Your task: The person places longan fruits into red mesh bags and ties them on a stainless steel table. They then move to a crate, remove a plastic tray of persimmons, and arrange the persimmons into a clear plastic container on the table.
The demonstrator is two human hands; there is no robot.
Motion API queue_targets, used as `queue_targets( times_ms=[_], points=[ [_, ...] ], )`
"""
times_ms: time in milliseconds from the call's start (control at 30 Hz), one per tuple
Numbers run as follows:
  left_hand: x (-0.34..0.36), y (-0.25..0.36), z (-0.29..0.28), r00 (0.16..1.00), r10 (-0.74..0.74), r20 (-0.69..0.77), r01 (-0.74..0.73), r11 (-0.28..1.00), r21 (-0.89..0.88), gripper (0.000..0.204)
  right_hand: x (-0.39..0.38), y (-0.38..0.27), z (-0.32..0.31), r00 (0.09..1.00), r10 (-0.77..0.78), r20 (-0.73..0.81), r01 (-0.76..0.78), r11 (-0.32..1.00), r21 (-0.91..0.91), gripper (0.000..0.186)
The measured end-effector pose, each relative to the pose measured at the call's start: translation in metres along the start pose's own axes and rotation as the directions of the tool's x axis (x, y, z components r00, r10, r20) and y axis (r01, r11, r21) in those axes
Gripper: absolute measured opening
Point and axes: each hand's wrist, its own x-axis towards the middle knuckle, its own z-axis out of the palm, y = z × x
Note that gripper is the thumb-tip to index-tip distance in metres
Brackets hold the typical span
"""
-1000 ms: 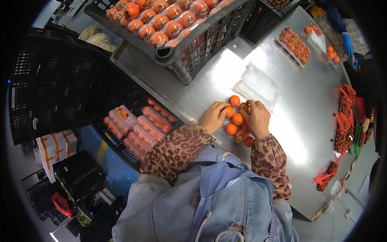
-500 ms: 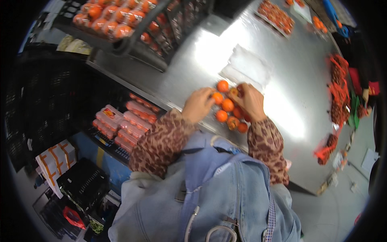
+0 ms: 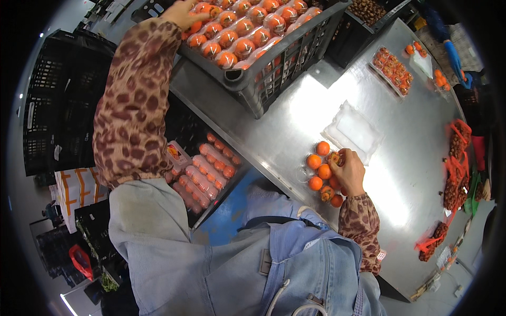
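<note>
**Right hand [image 3: 352, 171] on the fruit cluster [image 3: 324, 170], left hand [image 3: 182, 15] at the far crate [image 3: 246, 89]**

The right hand pinches one orange fruit [image 3: 334, 157] at the cluster's far right edge, on the metal table [image 3: 406, 131]; the left is stretched to the fruit-filled crate, far left (its grip I cannot tell). Packing looks partly done: a clear pocket [image 3: 303, 174] at the cluster's left seems unfilled. Beyond, a clear tray [image 3: 354, 132] appears bare. Near left, wrapped packs [image 3: 207, 174] look finished.
</note>
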Motion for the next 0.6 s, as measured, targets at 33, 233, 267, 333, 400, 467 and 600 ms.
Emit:
queue_targets(
  times_ms=[33, 233, 267, 333, 400, 467, 600],
  points=[
    [0.007, -0.012, 0.017, 0.856, 0.482, -0.185, -0.438, 0.867, 0.236, 0.067, 0.0, 0.001, 0.001, 1.0, 0.008, -0.008, -0.008, 1.0, 0.005, 0.034],
    [0.032, -0.021, 0.043, 0.925, 0.37, -0.089, -0.315, 0.874, 0.37, 0.062, -0.001, 0.004, 0.006, 1.0, 0.018, -0.02, -0.017, 0.999, 0.035, 0.037],
    [0.032, -0.017, 0.04, 0.936, 0.347, -0.064, -0.304, 0.886, 0.35, 0.062, -0.001, 0.004, 0.006, 1.0, 0.009, -0.025, -0.008, 1.0, 0.029, 0.037],
    [0.03, -0.011, 0.034, 0.959, 0.281, -0.036, -0.26, 0.924, 0.28, 0.062, -0.001, 0.004, 0.006, 1.0, 0.013, -0.016, -0.013, 1.0, 0.027, 0.038],
    [0.027, -0.008, 0.032, 0.981, 0.191, -0.023, -0.184, 0.967, 0.175, 0.061, -0.001, 0.003, 0.006, 1.0, 0.011, -0.025, -0.01, 0.999, 0.037, 0.038],
    [0.023, -0.01, 0.031, 0.956, 0.266, -0.125, -0.246, 0.957, 0.154, 0.061, -0.001, 0.002, 0.005, 1.0, 0.007, -0.028, -0.006, 0.999, 0.041, 0.038],
    [0.021, -0.017, 0.032, 0.965, 0.216, -0.146, -0.229, 0.97, -0.078, 0.058, -0.001, 0.001, 0.004, 1.0, 0.002, -0.017, -0.001, 0.999, 0.034, 0.038]
  ],
)
